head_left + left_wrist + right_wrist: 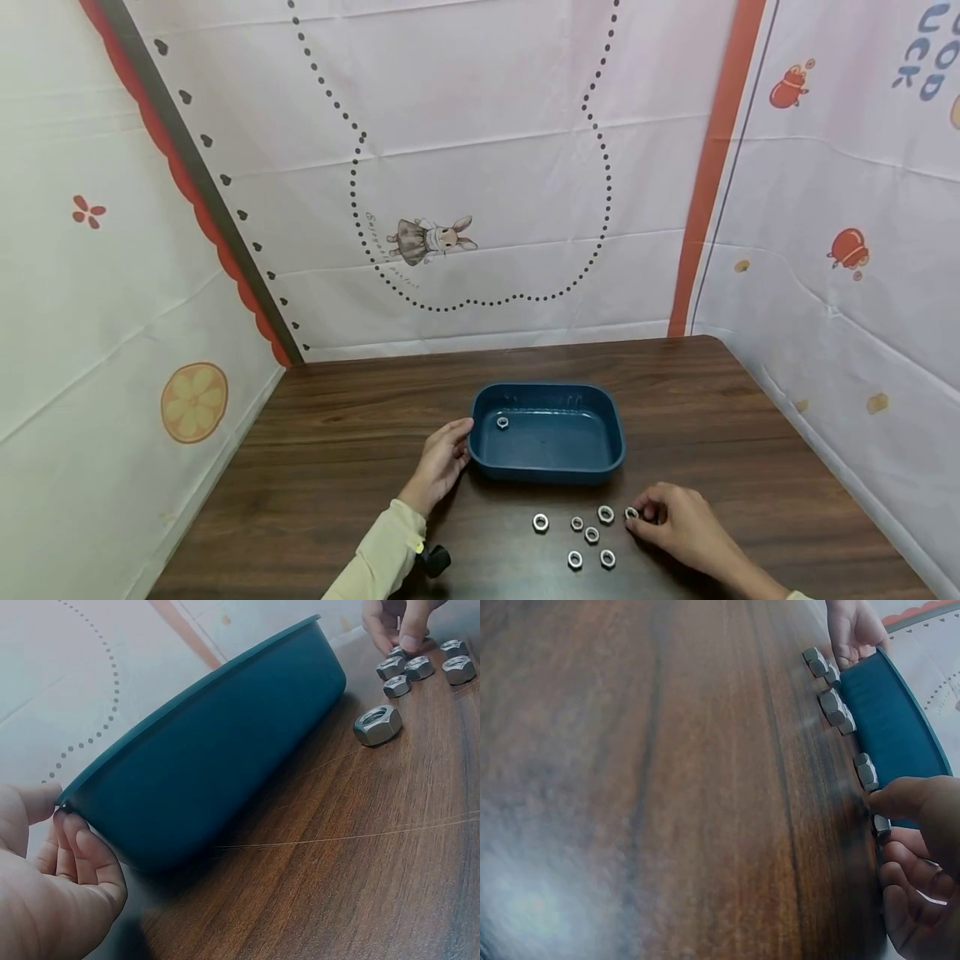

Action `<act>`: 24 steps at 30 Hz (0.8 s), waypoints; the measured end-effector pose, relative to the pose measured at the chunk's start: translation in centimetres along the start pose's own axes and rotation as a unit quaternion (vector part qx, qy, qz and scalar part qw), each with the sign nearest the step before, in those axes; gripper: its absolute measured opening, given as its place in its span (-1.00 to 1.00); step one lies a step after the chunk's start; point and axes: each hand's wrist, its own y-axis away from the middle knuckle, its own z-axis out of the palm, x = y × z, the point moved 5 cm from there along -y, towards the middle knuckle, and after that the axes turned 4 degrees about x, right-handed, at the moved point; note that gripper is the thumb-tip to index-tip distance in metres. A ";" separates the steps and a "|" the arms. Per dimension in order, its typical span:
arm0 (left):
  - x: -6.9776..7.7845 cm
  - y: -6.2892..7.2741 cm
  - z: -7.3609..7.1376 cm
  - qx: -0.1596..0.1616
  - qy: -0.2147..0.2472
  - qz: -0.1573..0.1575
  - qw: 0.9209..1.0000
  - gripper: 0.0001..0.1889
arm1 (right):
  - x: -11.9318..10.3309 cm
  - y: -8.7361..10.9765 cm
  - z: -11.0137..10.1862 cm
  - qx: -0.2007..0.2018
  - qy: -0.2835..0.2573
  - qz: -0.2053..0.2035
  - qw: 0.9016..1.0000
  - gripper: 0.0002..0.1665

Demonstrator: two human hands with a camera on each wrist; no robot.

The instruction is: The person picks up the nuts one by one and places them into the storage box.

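A blue plastic bin (pixel 547 477) stands on the table with one hex nut (pixel 502 423) lying inside near its left end. My left hand (pixel 438 462) grips the bin's left rim, thumb on top and fingers curled beneath, as the left wrist view shows. To the right of the bin's front, my right hand (pixel 678 525) pinches a metal hex nut (pixel 881 823) between thumb and fingers, close at the tabletop. Several more hex nuts lie in front of the bin, among them a large nut (pixel 377 725) on the left and another nut (pixel 606 515) beside my right fingertips.
The dark wood-grain table (pixel 360 417) reaches back to a printed white cloth (pixel 487 167) that hangs behind it and along both sides. A black strap piece (pixel 435 560) sits at my left wrist, by the pale yellow sleeve (pixel 386 550).
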 end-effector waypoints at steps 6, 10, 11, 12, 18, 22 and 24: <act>0.0 0.0 -0.1 -0.001 0.006 -0.003 1.000 -0.94 | 0.1 0.2 -0.1 0.010 -0.015 0.011 1.000 -0.83; 0.1 -0.1 0.0 -0.003 0.008 -0.006 1.000 -0.93 | 0.0 0.2 -0.8 0.035 -0.017 0.000 0.999 -0.82; 0.1 -0.1 0.0 -0.004 0.007 -0.007 1.000 -0.92 | 0.0 0.2 -1.1 0.045 -0.017 -0.003 0.999 -0.82; 0.1 0.0 0.1 -0.004 0.006 -0.008 1.000 -0.89 | 0.0 0.1 -1.5 0.054 -0.018 -0.006 0.998 -0.82; 0.2 -0.1 -0.1 -0.002 0.001 -0.007 1.000 -0.88 | -0.4 -1.0 -3.6 0.092 -0.017 -0.031 0.995 -0.82; 0.1 -0.2 -0.2 -0.002 0.001 -0.008 1.000 -0.91 | -0.9 -1.9 -4.3 0.105 -0.014 -0.044 0.993 -0.83; 0.0 -0.2 -0.2 -0.002 0.001 -0.009 1.000 -0.92 | -1.2 -2.4 -4.5 0.109 -0.013 -0.047 0.993 -0.83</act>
